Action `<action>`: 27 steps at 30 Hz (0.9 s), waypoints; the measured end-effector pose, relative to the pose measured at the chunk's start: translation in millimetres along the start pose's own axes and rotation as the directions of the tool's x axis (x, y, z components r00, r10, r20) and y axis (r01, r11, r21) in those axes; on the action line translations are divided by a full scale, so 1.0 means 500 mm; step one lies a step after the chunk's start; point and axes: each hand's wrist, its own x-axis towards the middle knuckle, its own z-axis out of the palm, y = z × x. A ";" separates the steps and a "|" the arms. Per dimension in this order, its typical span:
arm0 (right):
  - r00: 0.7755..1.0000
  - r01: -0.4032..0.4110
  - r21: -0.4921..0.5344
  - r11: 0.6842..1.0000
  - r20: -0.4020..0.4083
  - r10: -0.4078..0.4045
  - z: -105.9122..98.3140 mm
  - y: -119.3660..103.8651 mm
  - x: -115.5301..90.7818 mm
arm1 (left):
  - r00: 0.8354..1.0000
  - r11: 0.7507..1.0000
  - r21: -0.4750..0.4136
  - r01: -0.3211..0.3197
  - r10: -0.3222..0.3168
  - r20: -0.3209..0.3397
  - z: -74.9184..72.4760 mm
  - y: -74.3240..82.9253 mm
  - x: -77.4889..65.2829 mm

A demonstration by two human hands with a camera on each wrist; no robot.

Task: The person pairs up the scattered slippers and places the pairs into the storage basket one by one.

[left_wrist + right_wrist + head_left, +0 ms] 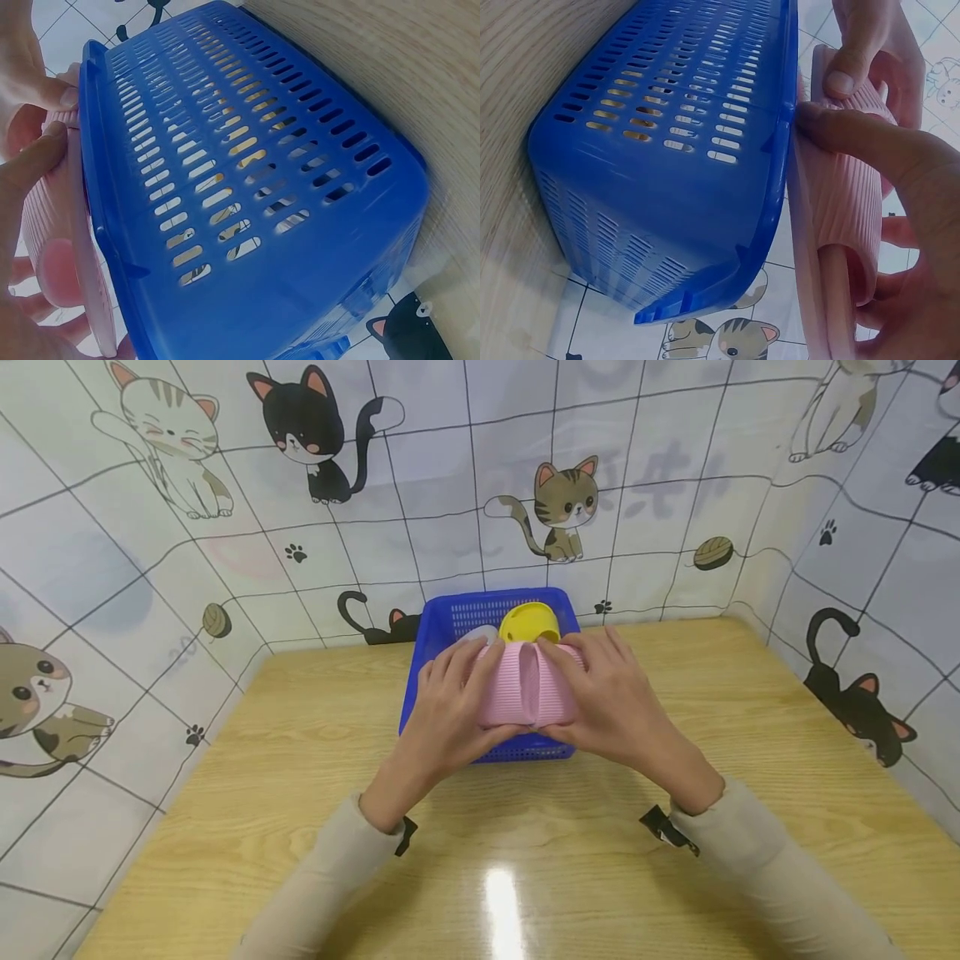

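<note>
A pair of pink slippers with ribbed straps is held side by side over the front of a blue plastic basket (495, 752). My left hand (447, 706) grips the left slipper (501, 689), thumb at the near edge and fingers over the strap. On the other side my right hand (618, 702) holds the right slipper (555, 693) the same way. The two thumbs nearly meet in the middle. In the right wrist view the slipper (847, 195) shows its flat sole facing the basket's rim (786, 112).
Inside the basket lie a yellow rounded thing (531, 620) with small holes and a pale grey thing (482, 633), both partly hidden. The basket stands on a wooden table (322, 718) near the back wall. Cat-print sheeting (442, 468) covers the walls around the table.
</note>
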 end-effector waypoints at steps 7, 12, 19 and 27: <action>1.000 -0.006 -0.001 1.000 0.005 0.006 0.002 0.004 -0.002 | 1.000 1.000 -0.019 0.001 -0.001 -0.012 0.004 -0.005 0.001; 1.000 -0.003 -0.002 1.000 0.004 0.003 0.002 0.005 -0.001 | 1.000 0.999 -0.042 0.011 -0.011 -0.022 0.005 -0.010 0.002; 1.000 0.005 -0.007 1.000 0.019 -0.005 -0.001 0.005 0.001 | 1.000 0.998 -0.059 0.016 -0.017 -0.025 0.004 -0.012 0.000; 0.999 -0.004 -0.017 1.000 0.043 0.005 -0.007 0.007 0.000 | 0.999 0.998 -0.057 0.002 -0.004 -0.038 0.007 -0.017 0.002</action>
